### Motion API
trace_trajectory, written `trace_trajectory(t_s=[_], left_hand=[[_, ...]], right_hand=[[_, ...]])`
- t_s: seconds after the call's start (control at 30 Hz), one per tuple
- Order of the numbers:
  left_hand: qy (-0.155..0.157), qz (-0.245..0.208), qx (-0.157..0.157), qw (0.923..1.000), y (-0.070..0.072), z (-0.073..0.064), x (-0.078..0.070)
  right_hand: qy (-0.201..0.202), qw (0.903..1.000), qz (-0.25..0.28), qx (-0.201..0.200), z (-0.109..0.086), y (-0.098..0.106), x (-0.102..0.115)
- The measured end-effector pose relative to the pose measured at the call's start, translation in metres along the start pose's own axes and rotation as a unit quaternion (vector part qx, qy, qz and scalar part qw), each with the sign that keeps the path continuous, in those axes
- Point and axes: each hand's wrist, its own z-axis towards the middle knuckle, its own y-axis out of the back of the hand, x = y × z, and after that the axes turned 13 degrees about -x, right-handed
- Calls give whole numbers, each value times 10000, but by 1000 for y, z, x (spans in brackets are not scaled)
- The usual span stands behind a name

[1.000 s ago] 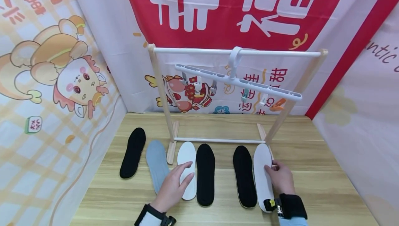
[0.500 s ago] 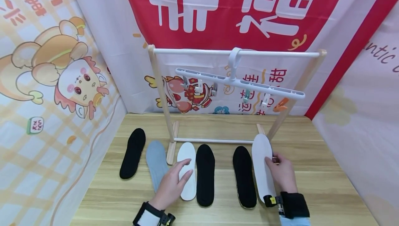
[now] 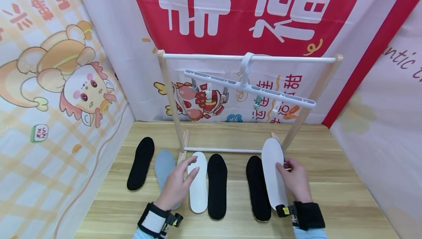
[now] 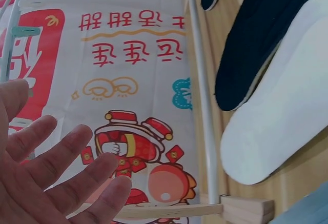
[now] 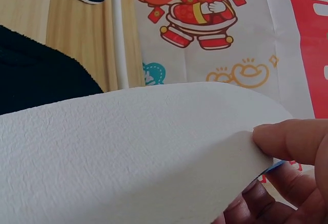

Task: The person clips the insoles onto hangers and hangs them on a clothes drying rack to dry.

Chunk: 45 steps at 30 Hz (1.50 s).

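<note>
My right hand [image 3: 296,182] pinches the right edge of a white shoe insole [image 3: 273,173], thumb on top and fingers beneath. The insole is lifted and tilted, its lower part near a black insole [image 3: 257,191]. In the right wrist view, a sliver of blue shows beneath its edge by the fingertips. My left hand [image 3: 176,186], fingers spread and holding nothing, hovers over a grey insole [image 3: 164,164] and beside a second white insole [image 3: 199,195]. Another black insole [image 3: 217,187] lies right of that one; a third black insole [image 3: 140,164] is at far left.
A wooden rack [image 3: 179,121] with white rods stands at the back of the table [image 3: 230,132]. From its top rod hangs a tilted hanger [image 3: 214,79] bearing several clips, including a green clip [image 3: 257,102] and an orange clip [image 3: 291,112]. Printed cloths surround the table.
My right hand has lifted the white insole off the table and moved it up and left toward the black one. My left hand has shifted slightly up and left, still holding nothing.
</note>
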Motion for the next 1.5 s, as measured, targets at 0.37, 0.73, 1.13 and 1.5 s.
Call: trace_trajectory(t_s=[0.37,0.73,1.13,1.5], left_hand=[[-4,-413,-131,9991,15,35,-8],[44,-653,-264,9975,25,62,-7],[100,-707,-298,9970,28,90,-14],[437,-1171,-245,9919,26,120,-20]], right_hand=[[312,9994,139,32,0,-5,15],[691,9968,393,-74,0,-12,24],[656,9966,450,193,-1,-17,40],[994,9927,634,270,-1,-23,51]])
